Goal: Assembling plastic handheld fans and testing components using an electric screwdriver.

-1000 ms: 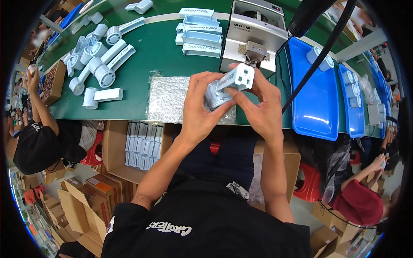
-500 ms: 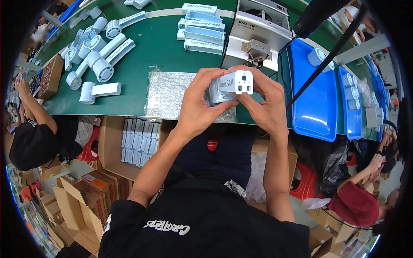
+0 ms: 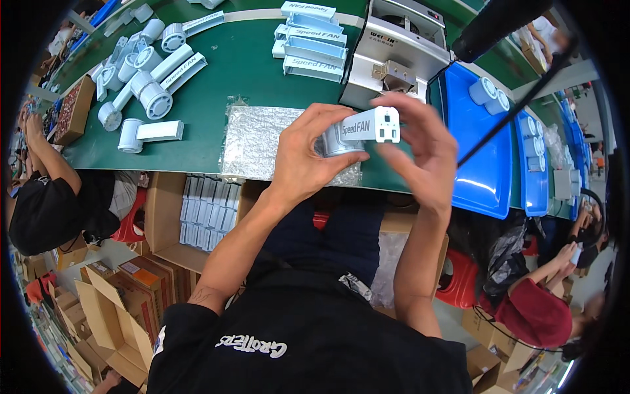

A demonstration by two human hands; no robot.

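Left hand (image 3: 303, 146) clasps casing (image 3: 359, 129) — right hand (image 3: 425, 150) arched beside.

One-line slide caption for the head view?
Left hand holds a pale-blue part over the table; right hand, blurred, open beside it.

Green bench (image 3: 216, 79), front edge on near side of grip of left hand (image 3: 302, 148). Under grip and to its left: silvery wrinkled sheet (image 3: 256, 141), spread flat. Farther left of grip: single pale-blue piece (image 3: 159, 131), cylinder with arm. Beyond this one: loose heap of similar pieces (image 3: 146, 84); at far left, brown box (image 3: 74, 110). Straight beyond grip: row of pale-blue oblong housings (image 3: 315, 51). Beyond and to right: metal machine (image 3: 375, 62). Right of grip: large blue tray (image 3: 482, 157), then narrower blue tray (image 3: 535, 190).
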